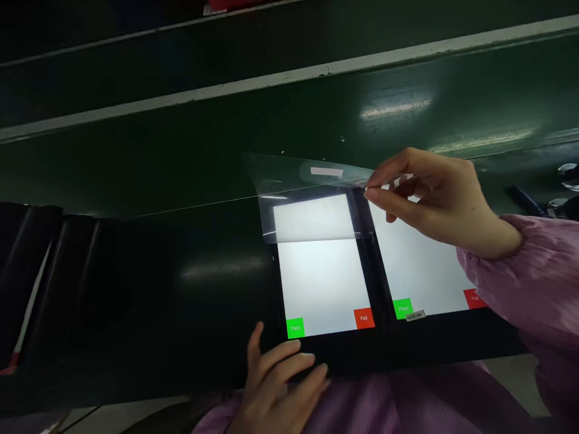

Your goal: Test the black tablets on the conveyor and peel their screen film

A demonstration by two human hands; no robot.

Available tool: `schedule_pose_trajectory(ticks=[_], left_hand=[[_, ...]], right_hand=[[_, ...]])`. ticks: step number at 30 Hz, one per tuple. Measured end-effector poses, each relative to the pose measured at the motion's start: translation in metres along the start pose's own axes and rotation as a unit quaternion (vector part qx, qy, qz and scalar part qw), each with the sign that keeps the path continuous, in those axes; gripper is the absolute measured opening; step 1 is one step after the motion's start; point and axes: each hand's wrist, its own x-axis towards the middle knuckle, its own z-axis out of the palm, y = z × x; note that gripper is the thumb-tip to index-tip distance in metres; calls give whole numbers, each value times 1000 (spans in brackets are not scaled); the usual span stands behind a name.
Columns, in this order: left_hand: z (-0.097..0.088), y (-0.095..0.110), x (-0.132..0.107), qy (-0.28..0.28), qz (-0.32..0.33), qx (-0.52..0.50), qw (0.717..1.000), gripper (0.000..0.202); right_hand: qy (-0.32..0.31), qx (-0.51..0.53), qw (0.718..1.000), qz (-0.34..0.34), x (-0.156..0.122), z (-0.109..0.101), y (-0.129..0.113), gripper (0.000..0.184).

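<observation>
Film, clear: pinched at one corner in my right hand, curling up off the tablet just left of it. Left hand: open, holding nothing, fingers resting at the tablet's near edge, I judge to steady it.

Raised right hand pinches; left hand rests open.

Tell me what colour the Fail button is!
Red. The Fail button, below the clear film, shows best in head view.
</observation>
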Motion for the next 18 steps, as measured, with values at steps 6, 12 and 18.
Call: schedule_pose_trajectory(ticks=[6,12,18], left_hand=[[-12,-32,-18,73,-78,36,994,19],[-14,-41,-31,46,-136,64,988,57],[-12,-38,-27,19,-128,59,990,71]], right_hand=[[27,-41,998,-24,-4,1,-7,12],[33,-109,993,-20,-20,3,-18,12],[31,-112,993,22,-38,10,-20,13]])
